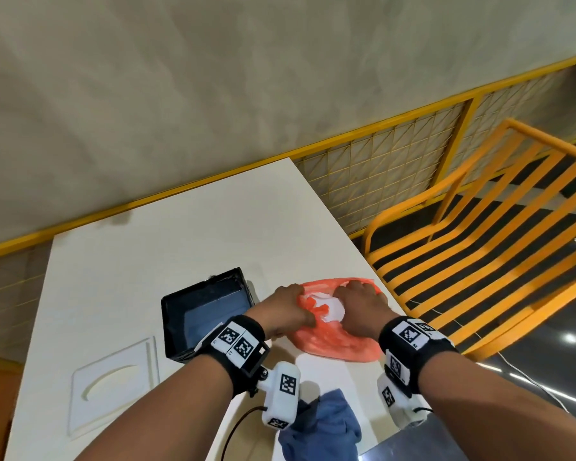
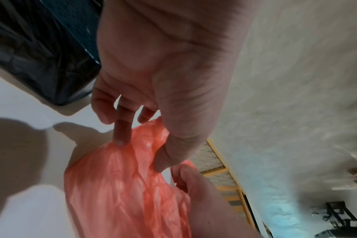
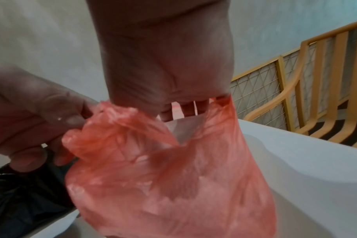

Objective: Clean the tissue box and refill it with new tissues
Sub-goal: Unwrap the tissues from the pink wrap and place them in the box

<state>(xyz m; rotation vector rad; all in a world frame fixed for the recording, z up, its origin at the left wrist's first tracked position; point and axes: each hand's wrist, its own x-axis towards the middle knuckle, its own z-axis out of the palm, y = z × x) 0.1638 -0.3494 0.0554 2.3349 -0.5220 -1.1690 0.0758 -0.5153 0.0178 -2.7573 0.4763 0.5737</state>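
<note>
The black tissue box (image 1: 207, 311) stands open on the white table (image 1: 187, 227), and its white lid (image 1: 113, 384) lies to its left. Right of the box lies a red plastic bag (image 1: 336, 341) with white tissues (image 1: 330, 309) showing in its mouth. My left hand (image 1: 295, 304) pinches the bag's left rim between thumb and fingers (image 2: 120, 136). My right hand (image 1: 354, 299) reaches into the bag mouth, its fingers (image 3: 183, 111) curled onto the tissues (image 3: 183, 128). The bag (image 3: 163, 177) hides the fingertips.
A crumpled blue cloth (image 1: 323, 424) lies at the table's near edge between my wrists. An orange slatted chair (image 1: 479, 244) stands right of the table. A yellow mesh railing (image 1: 396, 161) and a grey wall run behind it.
</note>
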